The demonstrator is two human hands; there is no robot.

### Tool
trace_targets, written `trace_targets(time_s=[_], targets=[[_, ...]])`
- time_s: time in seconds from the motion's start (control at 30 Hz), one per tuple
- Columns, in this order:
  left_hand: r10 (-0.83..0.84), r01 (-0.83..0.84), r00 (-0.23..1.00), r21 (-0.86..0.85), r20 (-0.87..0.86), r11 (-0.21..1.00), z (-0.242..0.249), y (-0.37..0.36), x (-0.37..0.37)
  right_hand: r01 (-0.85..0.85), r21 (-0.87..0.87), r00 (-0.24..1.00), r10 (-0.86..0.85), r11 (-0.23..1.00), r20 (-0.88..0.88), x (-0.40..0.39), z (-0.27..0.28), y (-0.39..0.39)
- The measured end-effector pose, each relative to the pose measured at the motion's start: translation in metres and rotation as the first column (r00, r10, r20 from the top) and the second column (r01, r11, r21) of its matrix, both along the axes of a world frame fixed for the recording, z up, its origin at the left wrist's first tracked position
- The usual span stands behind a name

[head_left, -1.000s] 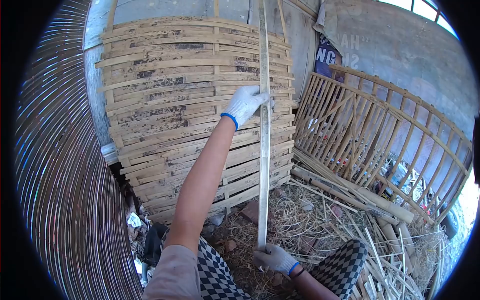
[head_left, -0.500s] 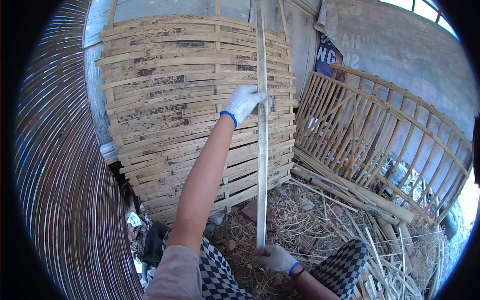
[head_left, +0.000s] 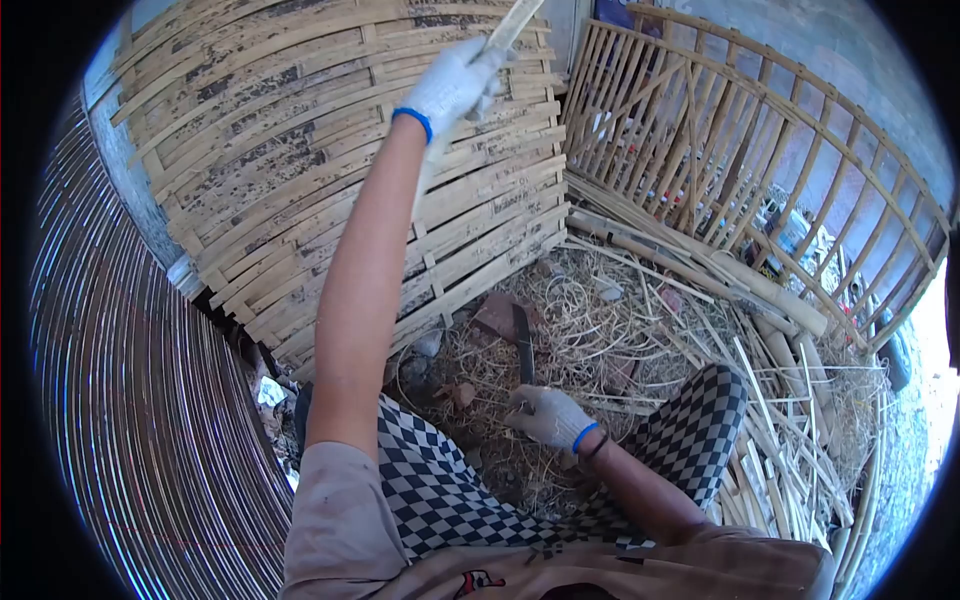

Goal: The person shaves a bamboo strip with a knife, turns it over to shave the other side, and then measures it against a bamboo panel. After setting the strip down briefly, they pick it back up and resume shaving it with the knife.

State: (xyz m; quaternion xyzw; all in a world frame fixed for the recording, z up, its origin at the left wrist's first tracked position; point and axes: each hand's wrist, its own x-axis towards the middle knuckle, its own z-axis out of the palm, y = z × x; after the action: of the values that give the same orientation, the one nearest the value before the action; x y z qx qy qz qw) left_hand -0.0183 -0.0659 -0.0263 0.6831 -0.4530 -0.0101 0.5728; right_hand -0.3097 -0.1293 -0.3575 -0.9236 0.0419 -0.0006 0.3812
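Woven panel (head_left: 270,150) behind, the left hand (head_left: 452,85) grips a strip (head_left: 514,26) extending above and below it; the right hand (head_left: 552,416) holds a blade (head_left: 524,345) projecting forward.

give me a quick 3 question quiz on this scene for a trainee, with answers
1. Which holds the pale strip: a) the left hand, b) the right hand, c) both?
2. True or false: the dark blade at the right hand points back toward the wearer's body.
3. Fill in the colour: the glove cuffs are edged in ____.

Key: 1 a; 2 false; 3 blue.
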Motion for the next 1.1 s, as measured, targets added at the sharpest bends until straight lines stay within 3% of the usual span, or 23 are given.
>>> trace_targets(time_s=[0.13, 0.23, 0.27, 0.4, 0.5, 0.53, 0.63, 0.67, 0.77, 0.87, 1.1], targets=[[0.198, -0.342, 0.893, 0.323, 0.404, 0.883, 0.02, 0.023, 0.007, 0.113, 0.008, 0.994, -0.113, 0.994, 0.002, 0.006, -0.002, -0.011], [0.254, -0.471, 0.833, 0.387, 0.492, 0.793, 0.032, 0.041, -0.042, 0.224, 0.109, 0.971, -0.231, 0.968, 0.054, 0.011, 0.009, -0.018], [0.154, -0.53, 0.706, 0.371, 0.691, 0.763, 0.043, 0.047, -0.025, 0.269, 0.126, 0.955, -0.282, 0.955, 0.093, 0.014, 0.008, -0.022], [0.177, -0.541, 0.804, 0.574, 0.568, 0.615, 0.057, 0.068, -0.08, 0.422, 0.213, 0.863, -0.462, 0.881, 0.202, 0.021, 0.012, -0.034], [0.124, -0.578, 0.79, 0.664, 0.6, 0.473, 0.052, 0.067, -0.085, 0.497, 0.218, 0.788, -0.542, 0.84, 0.292, 0.024, 0.009, -0.042], [0.03, -0.59, 0.784, 0.729, 0.62, 0.349, 0.052, 0.062, -0.072, 0.51, 0.191, 0.789, -0.544, 0.839, 0.285, 0.024, 0.013, -0.046], [-0.091, -0.696, 0.692, 0.695, 0.716, 0.18, 0.014, 0.044, -0.04, 0.499, 0.167, 0.789, -0.526, 0.85, 0.318, 0.026, 0.001, -0.057], [-0.134, -0.744, 0.619, 0.632, 0.774, 0.214, -0.002, 0.038, -0.027, 0.497, 0.149, 0.8, -0.518, 0.855, 0.302, 0.026, -0.001, -0.057], [-0.184, -0.671, 0.692, 0.715, 0.699, 0.196, -0.043, 0.024, 0.001, 0.469, 0.146, 0.829, -0.491, 0.871, 0.267, 0.029, -0.017, -0.058], [-0.274, -0.686, 0.662, 0.711, 0.698, 0.154, -0.093, 0.005, 0.017, 0.456, 0.141, 0.853, -0.477, 0.879, 0.213, 0.03, -0.021, -0.052], [-0.233, -0.628, 0.755, 0.778, 0.613, 0.009, -0.085, 0.0, -0.012, 0.478, 0.109, 0.863, -0.489, 0.872, 0.129, 0.039, -0.022, -0.051]])
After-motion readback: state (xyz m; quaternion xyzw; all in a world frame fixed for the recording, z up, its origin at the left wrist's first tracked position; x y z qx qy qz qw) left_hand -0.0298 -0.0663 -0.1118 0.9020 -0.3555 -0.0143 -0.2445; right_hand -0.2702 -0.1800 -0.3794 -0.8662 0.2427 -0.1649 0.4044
